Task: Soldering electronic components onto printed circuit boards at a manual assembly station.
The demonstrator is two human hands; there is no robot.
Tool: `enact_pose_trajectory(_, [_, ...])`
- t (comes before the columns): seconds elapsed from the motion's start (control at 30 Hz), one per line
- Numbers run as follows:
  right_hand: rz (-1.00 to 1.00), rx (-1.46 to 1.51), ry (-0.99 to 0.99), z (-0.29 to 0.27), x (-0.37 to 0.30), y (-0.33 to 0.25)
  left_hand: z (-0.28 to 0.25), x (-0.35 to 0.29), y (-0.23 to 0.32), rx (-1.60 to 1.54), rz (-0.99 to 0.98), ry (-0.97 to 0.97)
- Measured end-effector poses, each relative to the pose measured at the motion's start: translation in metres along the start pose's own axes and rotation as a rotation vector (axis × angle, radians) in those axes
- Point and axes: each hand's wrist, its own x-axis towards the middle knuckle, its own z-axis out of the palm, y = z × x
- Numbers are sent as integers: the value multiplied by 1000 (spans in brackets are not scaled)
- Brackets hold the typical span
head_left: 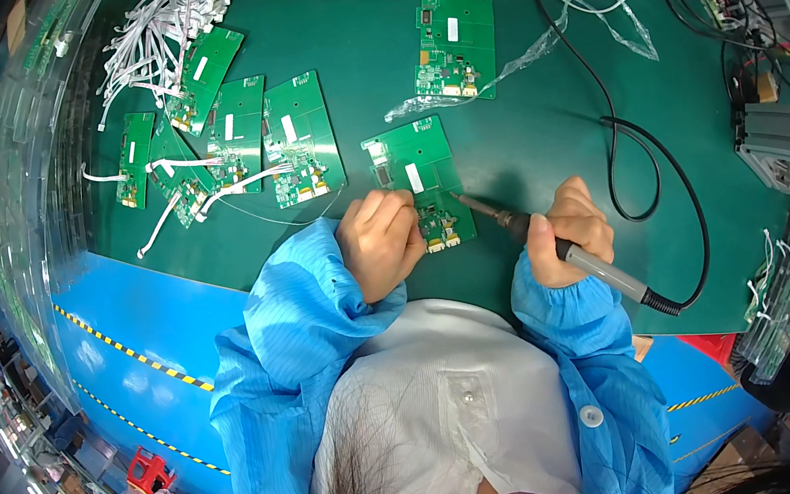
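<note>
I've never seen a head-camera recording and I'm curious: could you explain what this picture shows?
There's no robot here, just a person in blue sleeves, working bare-handed. The single wide picture comes from a camera worn on the person's head, looking down; its lens makes straight edges look bent.

The right hand holds a soldering iron, its tip at the right edge of a green board. Whether it touches, I can't tell. The left hand is at the board's left edge.

On the green table, more boards lie to the left, near a bundle of white wires. Farther back are another board and clear plastic film.
</note>
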Motion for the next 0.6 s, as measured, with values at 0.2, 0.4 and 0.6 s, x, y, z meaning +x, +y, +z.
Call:
enact_pose_trajectory(0.2, [-4, -5, 10, -2, 0, 2, 0, -1, 0, 4, -8, -4])
enact_pose_trajectory(0.4, [13, 17, 22, 1, -1, 2, -2, -4, 1, -16, -9, 25])
enact_pose_trajectory(0.6, [8, 64, -107, 17, -10, -3, -4, -5, 1, -41, -6, 31])
